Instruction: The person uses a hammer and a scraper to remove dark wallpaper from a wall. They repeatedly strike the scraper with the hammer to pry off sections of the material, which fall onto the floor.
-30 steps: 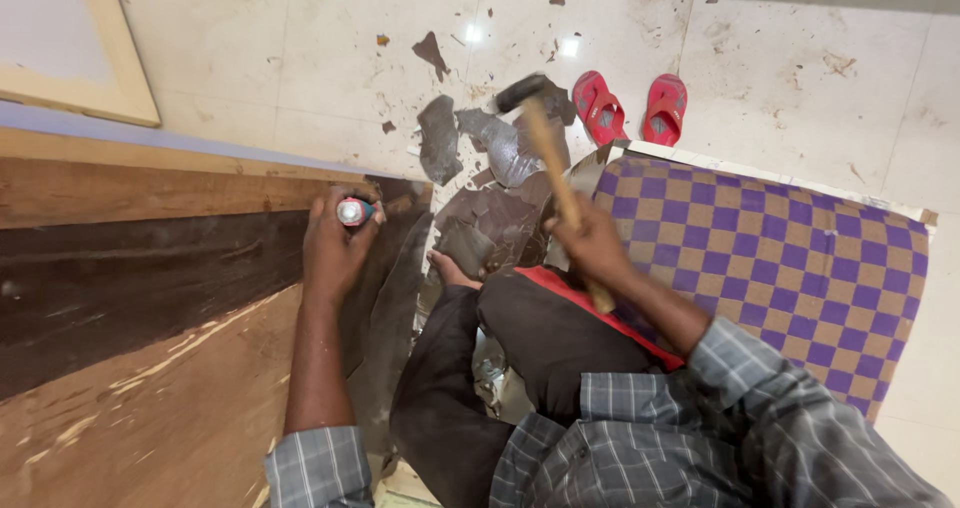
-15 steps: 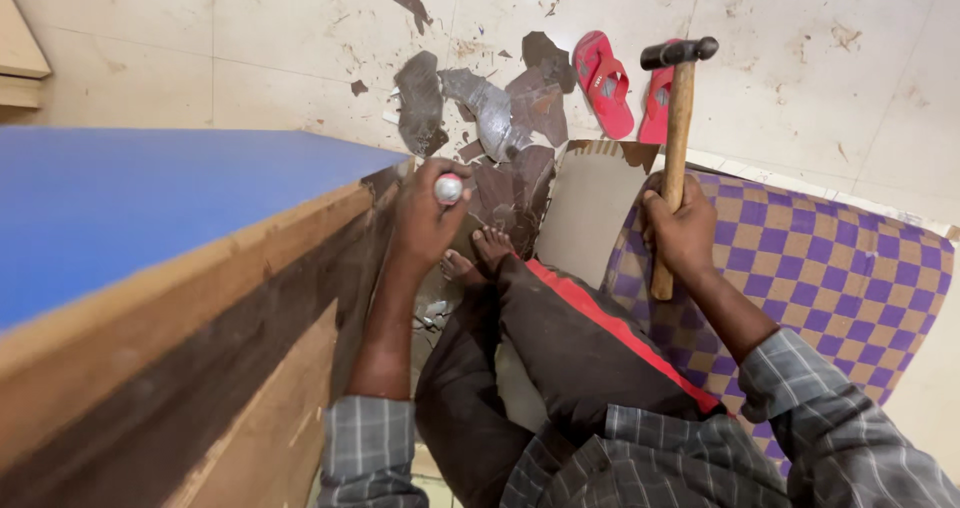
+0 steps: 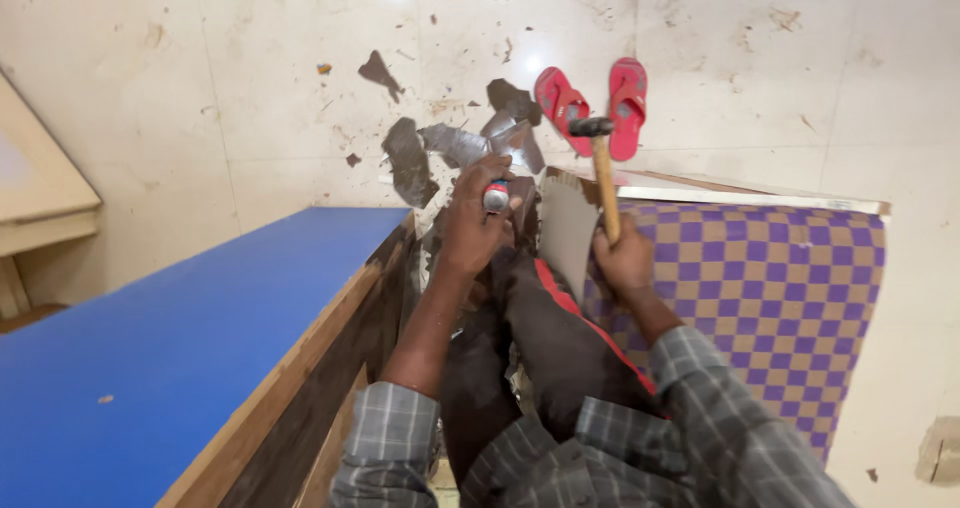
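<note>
1. The left hand (image 3: 470, 223) is wrapped tight around a chisel-like tool with a red, blue and silver capped end (image 3: 495, 197); only the cap shows above the fist, and the blade is hidden, so I cannot tell just where its tip sits.
2. That tool stands at the far corner of the blue-topped wooden panel (image 3: 200, 348), beside its raw brown edge.
3. The right hand (image 3: 625, 258) is clenched around the lower part of the wooden-handled hammer (image 3: 600, 173), shaft upright, its dark head raised above and to the right of the tool's cap.
4. To do this stroke well, I judge the tool should be held steady and kept in line with the panel edge, so that the hammer face meets the cap squarely rather than glancing off toward the knuckles.
5. Short, controlled blows seem wiser than 1 heavy swing, since the left fingers sit just under the cap.
6. The checked purple mat (image 3: 780, 288) lies to the right under the person's legs; 2 red sandals (image 3: 590, 103) rest on the pale floor (image 3: 250, 118) at the far side, near dark torn scraps (image 3: 410, 163).
</note>
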